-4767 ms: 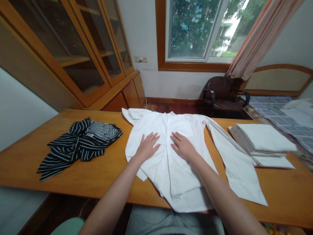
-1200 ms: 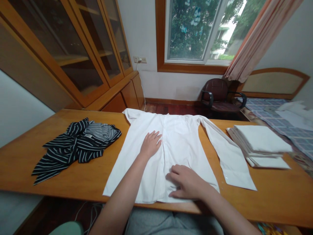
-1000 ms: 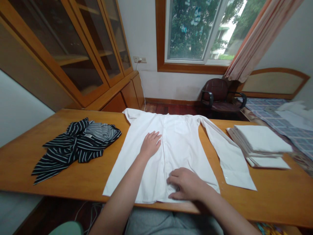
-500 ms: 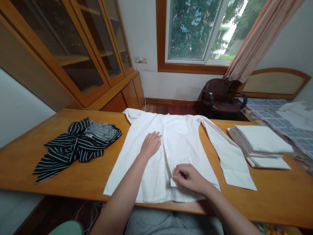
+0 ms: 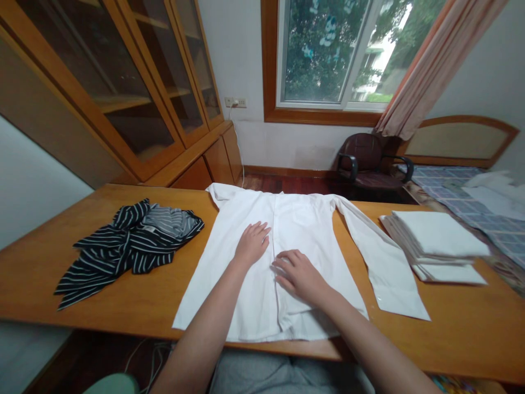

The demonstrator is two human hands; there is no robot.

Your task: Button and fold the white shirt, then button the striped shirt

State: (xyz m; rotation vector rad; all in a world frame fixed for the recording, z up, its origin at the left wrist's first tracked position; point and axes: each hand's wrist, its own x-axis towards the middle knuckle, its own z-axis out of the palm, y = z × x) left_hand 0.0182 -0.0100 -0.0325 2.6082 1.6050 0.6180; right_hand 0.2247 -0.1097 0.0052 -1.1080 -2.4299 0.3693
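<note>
A white shirt (image 5: 258, 290) is lying on the worktop (image 5: 455, 317). At its front opening, the left hand (image 5: 251, 243) is resting flat, fingers spread, the right hand (image 5: 300, 274) is arching loosely open; neither is visibly gripping anything. Sideways dragging could leave the shirt's lower front creasing.

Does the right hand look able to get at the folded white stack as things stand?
Probably yes. The right hand is open over the white shirt, and only its flat sleeve lies between hand and folded white stack, whose top is exposed.
</note>
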